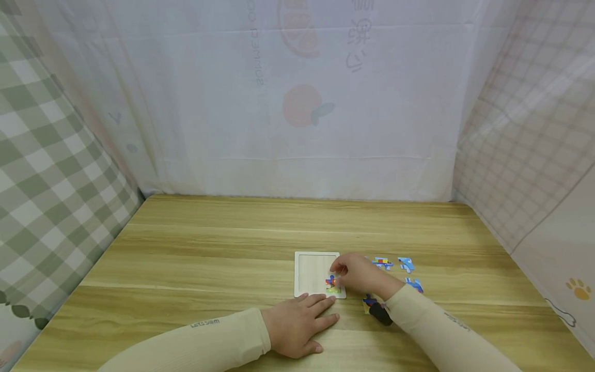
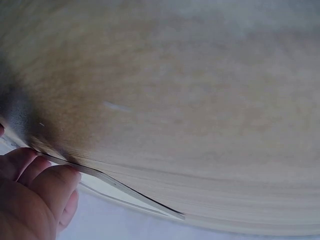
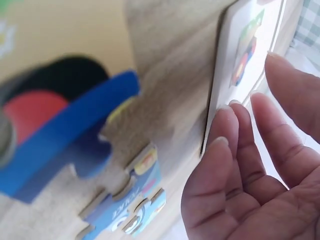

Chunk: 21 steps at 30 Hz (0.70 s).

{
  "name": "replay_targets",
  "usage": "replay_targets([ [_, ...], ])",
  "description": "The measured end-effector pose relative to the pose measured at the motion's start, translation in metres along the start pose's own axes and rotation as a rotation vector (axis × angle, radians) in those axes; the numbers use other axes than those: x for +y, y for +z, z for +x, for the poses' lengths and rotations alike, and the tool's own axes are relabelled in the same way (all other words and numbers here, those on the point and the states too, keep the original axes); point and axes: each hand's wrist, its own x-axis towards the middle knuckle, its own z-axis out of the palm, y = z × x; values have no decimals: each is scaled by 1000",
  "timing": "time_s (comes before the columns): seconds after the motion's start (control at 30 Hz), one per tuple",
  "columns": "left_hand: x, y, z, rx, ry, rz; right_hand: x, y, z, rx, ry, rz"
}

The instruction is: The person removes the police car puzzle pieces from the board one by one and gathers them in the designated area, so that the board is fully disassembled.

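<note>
A square white puzzle tray (image 1: 296, 274) lies on the table, with one colourful jigsaw piece (image 1: 332, 289) in its near right corner. My left hand (image 1: 299, 323) rests on the table with spread fingers, its fingertips at the tray's near edge (image 2: 135, 196). Above the tray's right side is my right hand (image 1: 358, 274), close to that piece (image 3: 245, 52). Its thumb and fingers are bent loosely and stand apart in the right wrist view, with nothing visible between them. Right of the tray lie several loose jigsaw pieces (image 1: 406, 264), some partly hidden by the right arm.
A large blue and red piece (image 3: 55, 125) is close to the right wrist camera, with smaller blue pieces (image 3: 122, 200) beyond it. A small black object (image 1: 381, 314) shows beside the right wrist. White cloth (image 1: 209, 129) hangs behind the wooden table (image 1: 209, 248), and checked cloth flanks it.
</note>
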Motion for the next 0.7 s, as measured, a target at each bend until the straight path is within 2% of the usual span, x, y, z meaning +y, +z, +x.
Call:
replay_targets([
  [0.47,0,0,0,3,3,-4,-4,3,4,-43,29,-62],
  [0.7,0,0,0,-2,-3,0,-5,3,4,-43,23,-52],
])
